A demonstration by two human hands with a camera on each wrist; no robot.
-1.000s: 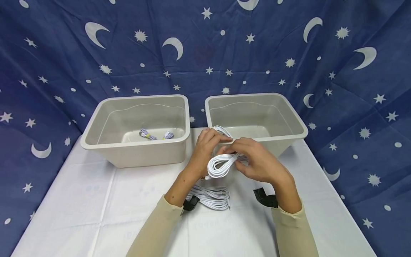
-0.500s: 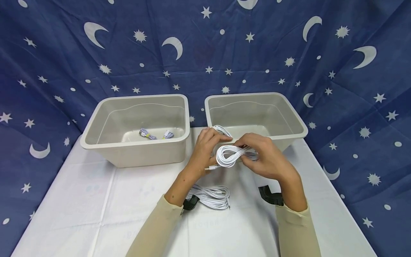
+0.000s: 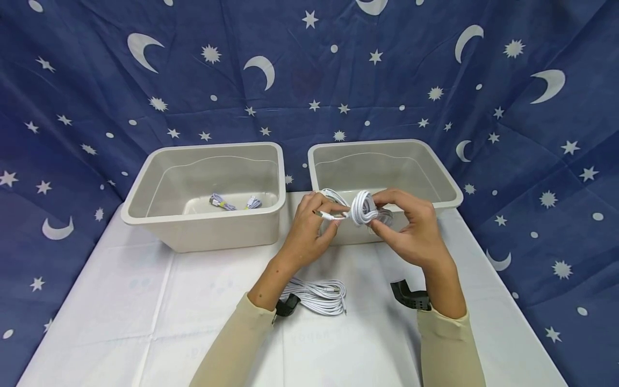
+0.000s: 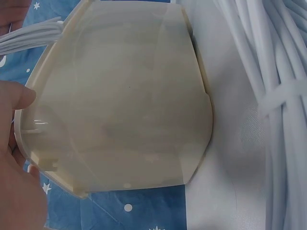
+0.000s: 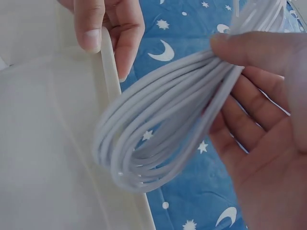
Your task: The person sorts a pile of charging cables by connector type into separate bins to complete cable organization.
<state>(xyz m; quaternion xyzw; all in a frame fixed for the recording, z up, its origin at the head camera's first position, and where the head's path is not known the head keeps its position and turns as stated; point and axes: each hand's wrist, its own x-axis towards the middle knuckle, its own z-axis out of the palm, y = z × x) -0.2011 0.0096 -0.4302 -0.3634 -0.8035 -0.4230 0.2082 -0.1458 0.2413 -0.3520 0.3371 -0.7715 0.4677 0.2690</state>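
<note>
My right hand (image 3: pixel 416 231) pinches a coiled white cable (image 3: pixel 362 208) between thumb and fingers, above the front rim of the right bin (image 3: pixel 447 204). The coil's plug end (image 3: pixel 328 215) sticks out toward my left hand (image 3: pixel 307 228). In the right wrist view, the loops (image 5: pixel 158 110) hang down from my grip beside the bin's rim. My left hand grips that rim with thumb and fingers near its front left corner. Other white cable loops (image 3: pixel 333 195) show just beyond the left knuckles; how they lie is partly hidden. A bundle of white cables (image 3: pixel 321 298) rests on the table below.
To the left stands a second bin (image 3: pixel 242 231), holding a few small cables (image 3: pixel 222 202) with yellow ties. A white cloth (image 3: pixel 111 301) covers the table. Behind it hangs a blue curtain (image 3: pixel 300 64) with moons and stars.
My right hand has moved up and a little right, away from the left fingers, carrying the coiled cable up to the bin's rim and turning it. The left hand has stayed in place.
</note>
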